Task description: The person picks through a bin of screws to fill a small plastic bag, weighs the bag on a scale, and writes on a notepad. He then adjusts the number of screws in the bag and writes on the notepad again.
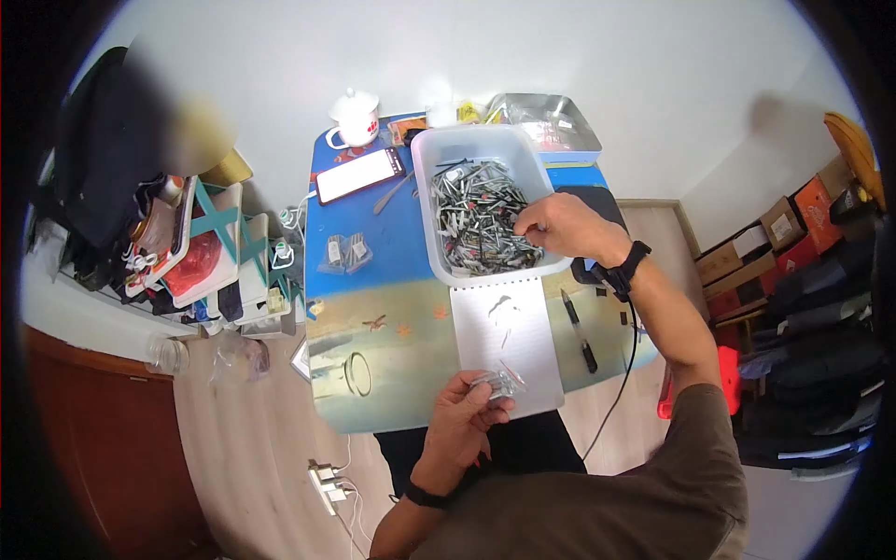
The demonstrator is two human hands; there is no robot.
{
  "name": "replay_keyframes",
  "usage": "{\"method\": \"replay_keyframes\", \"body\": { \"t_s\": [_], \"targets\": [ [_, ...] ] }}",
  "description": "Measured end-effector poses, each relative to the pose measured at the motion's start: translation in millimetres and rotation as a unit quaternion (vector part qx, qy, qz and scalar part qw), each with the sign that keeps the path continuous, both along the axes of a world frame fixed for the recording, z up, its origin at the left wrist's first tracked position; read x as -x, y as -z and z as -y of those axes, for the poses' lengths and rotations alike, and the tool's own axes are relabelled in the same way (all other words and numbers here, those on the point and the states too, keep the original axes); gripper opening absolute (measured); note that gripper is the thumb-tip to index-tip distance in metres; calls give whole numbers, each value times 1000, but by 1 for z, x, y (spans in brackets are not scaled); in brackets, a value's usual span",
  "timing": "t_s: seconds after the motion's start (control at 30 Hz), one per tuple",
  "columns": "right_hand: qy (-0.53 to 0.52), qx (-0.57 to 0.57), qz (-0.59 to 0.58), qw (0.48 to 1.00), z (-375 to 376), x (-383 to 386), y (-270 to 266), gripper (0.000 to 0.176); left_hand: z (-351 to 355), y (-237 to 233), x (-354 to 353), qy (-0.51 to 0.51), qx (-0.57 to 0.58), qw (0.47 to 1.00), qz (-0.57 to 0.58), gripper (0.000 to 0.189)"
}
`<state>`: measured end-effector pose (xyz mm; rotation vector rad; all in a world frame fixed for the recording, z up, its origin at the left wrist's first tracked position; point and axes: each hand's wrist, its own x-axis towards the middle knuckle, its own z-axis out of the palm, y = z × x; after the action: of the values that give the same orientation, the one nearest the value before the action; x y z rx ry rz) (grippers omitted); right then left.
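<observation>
A white plastic bin on the table holds many small metal pieces. Over the bin's right side is my right hand, its fingers curled together at the pieces; whatever they may grip is hidden. My left hand is closed on a small clear bag with metal pieces in it, above the lower part of a lined notebook. A few thin bits lie on the notebook page. Two small filled bags rest on the blue part of the table, left of the bin.
Around the bin are a lit phone, a lidded white mug, a metal tin and a tweezer-like tool. A black pen lies right of the notebook. A dark cable hangs past the table's right edge.
</observation>
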<state>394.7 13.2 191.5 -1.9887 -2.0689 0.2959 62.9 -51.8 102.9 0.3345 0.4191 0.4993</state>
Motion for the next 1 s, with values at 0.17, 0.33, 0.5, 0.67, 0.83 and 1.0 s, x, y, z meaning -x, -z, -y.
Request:
{"method": "replay_keyframes", "body": {
  "t_s": [0.17,0.33,0.5,0.67,0.83,1.0],
  "targets": [
    [-77,41,5,996,-26,1,22,7,-12,1,-8,25,37,999,-21,14],
    [-94,87,115,985,-26,10,12,15,-19,4,-11,33,51,998,-32,15],
    [-61,66,105,990,-24,4,25,13,-18,5,-14,33,42,997,-54,16],
    [-8,73,31,997,-30,1,27,14,-17,8,-13,17,45,998,-34,16],
    [24,119,84,989,-29,13,16,12,-17,5,-15,25,50,998,-31,15],
    [-20,69,122,990,-31,11,26,13,-15,10,-15,24,20,999,-40,18]
  ]
}}
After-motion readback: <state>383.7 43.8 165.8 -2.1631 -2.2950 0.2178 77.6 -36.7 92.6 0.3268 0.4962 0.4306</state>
